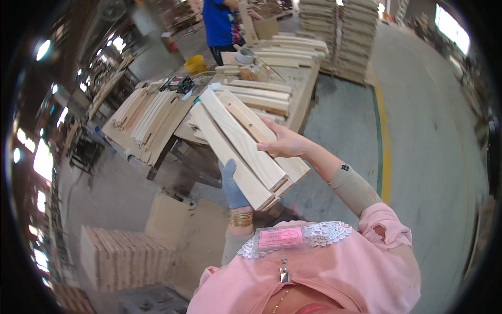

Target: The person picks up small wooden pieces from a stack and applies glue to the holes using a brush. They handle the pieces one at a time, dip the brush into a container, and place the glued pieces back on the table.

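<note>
Bench (300, 88): ahead of the person, carrying pale wooden strips.
Stack (125, 257): brownish pieces piled low on the person's left.
Boards (241, 140): a pale wooden bundle, held between both hands before the chest.
Right hand (285, 142): bare, grasping the bundle's right side.
Left hand (234, 187): gloved grey-blue, grasping its left side near the close end.
Bangles (240, 217): gold-coloured, around the left wrist.

The space between left hand (234, 187) and right hand (284, 142) was filled by boards (243, 141). Beyond them, the way forward was blocked by a loaded table (301, 88); at lower left, by a stack (125, 256). To the right, passage was left over grey floor (434, 131).
</note>
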`<action>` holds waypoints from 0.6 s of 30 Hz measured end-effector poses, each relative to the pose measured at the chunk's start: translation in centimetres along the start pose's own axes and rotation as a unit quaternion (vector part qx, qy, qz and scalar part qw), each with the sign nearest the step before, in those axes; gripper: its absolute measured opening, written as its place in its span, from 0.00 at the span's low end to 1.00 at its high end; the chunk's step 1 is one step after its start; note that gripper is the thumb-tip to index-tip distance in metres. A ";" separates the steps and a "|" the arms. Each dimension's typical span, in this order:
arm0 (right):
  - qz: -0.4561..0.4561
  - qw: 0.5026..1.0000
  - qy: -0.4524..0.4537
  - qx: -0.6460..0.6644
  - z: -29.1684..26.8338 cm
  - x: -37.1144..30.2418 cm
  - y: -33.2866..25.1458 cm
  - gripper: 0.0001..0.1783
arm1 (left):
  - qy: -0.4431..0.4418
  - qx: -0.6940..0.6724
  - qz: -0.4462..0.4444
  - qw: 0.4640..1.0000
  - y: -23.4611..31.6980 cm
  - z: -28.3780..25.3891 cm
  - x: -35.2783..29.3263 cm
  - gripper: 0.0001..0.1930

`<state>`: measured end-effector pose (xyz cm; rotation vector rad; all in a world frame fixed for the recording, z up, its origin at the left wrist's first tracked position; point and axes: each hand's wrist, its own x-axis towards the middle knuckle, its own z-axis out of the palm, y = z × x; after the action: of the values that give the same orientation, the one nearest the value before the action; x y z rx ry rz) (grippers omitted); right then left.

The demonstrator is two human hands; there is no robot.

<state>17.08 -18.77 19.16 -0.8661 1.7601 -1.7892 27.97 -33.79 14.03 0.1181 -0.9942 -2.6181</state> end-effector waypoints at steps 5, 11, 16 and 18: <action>0.045 0.999 -0.030 -0.001 -8.8 7.2 1.2 0.53 | 0.028 -0.032 0.029 0.999 -4.0 3.8 9.0 0.27; 0.102 0.988 -0.113 -0.027 -16.1 14.9 4.0 0.52 | 0.076 -0.005 0.051 0.996 -6.6 6.6 16.4 0.28; 0.059 0.981 -0.183 -0.020 -21.3 21.1 7.2 0.54 | 0.140 0.027 0.078 0.987 -9.6 7.7 22.0 0.27; 0.040 0.976 -0.212 -0.019 -22.7 23.3 8.4 0.57 | 0.160 0.058 0.117 0.978 -10.8 8.4 23.9 0.27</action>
<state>-16.02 -20.41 13.90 -1.0842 1.5299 -1.3956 0.87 -29.07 14.20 0.4104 -0.9782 -2.2387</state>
